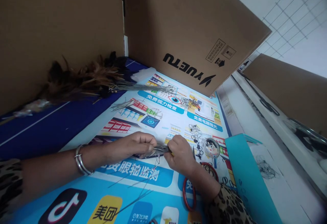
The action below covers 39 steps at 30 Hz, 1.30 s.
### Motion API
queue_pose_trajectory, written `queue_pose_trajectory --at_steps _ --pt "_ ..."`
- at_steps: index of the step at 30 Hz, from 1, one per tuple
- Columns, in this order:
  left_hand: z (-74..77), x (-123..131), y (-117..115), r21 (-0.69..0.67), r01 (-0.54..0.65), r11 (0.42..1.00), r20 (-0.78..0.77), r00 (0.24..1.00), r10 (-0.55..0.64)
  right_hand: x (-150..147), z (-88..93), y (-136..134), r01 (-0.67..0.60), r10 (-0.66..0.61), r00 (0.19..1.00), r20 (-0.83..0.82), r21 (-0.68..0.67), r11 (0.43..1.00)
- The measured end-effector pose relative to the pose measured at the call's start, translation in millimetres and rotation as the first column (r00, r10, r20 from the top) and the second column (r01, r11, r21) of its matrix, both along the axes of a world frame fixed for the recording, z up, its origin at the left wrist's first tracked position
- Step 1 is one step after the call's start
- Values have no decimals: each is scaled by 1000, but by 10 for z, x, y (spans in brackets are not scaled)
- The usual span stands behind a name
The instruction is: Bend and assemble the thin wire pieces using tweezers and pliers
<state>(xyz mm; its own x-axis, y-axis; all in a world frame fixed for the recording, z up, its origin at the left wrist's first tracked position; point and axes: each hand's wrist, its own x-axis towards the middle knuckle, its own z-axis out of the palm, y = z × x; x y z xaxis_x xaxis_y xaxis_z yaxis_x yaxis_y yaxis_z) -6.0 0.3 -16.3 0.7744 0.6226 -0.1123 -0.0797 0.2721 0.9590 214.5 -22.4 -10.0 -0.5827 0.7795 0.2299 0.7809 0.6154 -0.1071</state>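
Pliers [160, 148] half hidden, right hand [182, 156] grip clamped on them, left hand [133, 145] pinched together, contents unclear.

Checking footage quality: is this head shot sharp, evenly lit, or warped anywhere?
Head view: soft even light, no glare; left hand, right hand and its small metal tool are sharp; wide-angle perspective tilts and stretches the brown cardboard panel.

A head-worn camera looks forward and down, tilted, at the table [48, 128]. The left hand [130, 145] and right hand [182, 157] lie close below.
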Motion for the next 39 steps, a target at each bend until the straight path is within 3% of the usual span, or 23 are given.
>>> queue_pose_trajectory --at_steps 12,39 --pt "33 1 1 -5 1 1000 3 1000 -1 -7 -4 4 26 -27 1000 16 22 999" --pt "-8 -13 35 -114 111 987 61 993 -104 -10 -36 -17 -58 58 995 79 -2 998"
